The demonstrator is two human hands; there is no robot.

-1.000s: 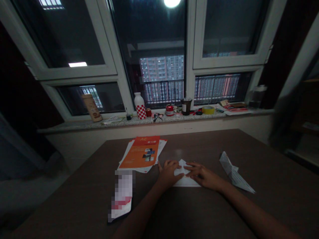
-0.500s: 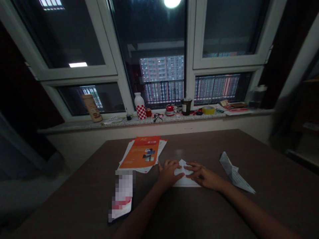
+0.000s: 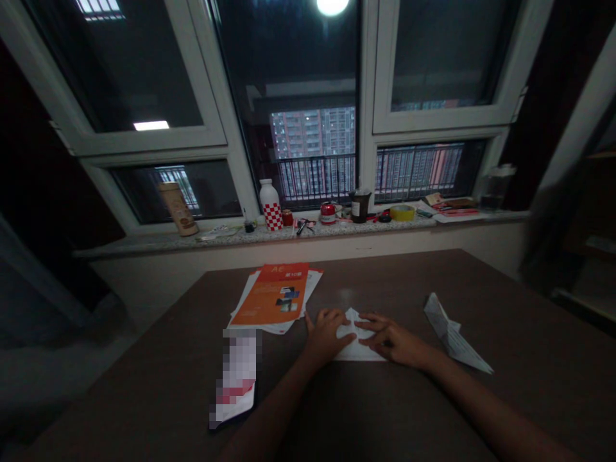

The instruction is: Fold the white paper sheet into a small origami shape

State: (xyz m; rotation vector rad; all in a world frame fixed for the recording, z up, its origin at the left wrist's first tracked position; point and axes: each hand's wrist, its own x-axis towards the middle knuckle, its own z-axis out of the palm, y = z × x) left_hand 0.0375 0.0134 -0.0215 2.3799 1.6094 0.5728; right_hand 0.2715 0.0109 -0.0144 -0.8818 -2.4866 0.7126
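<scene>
A folded white sheet of paper (image 3: pixel 359 350) lies flat on the brown table (image 3: pixel 385 410), its pointed end facing the window. My left hand (image 3: pixel 328 333) rests on the left part of the paper, fingers spread and pressing down. From the other side my right hand (image 3: pixel 392 339) lies on the right part, its fingers stretched out flat. Both hands partly cover the sheet, so its folds are only partly visible. To the right of my right hand sits a folded paper shape (image 3: pixel 452 335) with printed lines.
An orange booklet (image 3: pixel 272 295) tops a stack of papers at left. Nearer me lies a blurred-out, phone-like flat object (image 3: pixel 235 378). Along the windowsill (image 3: pixel 231 239) stand a checked bottle (image 3: pixel 271 205), a tan bottle (image 3: pixel 178 208), a dark cup (image 3: pixel 359 206) and yellow tape (image 3: pixel 403 213).
</scene>
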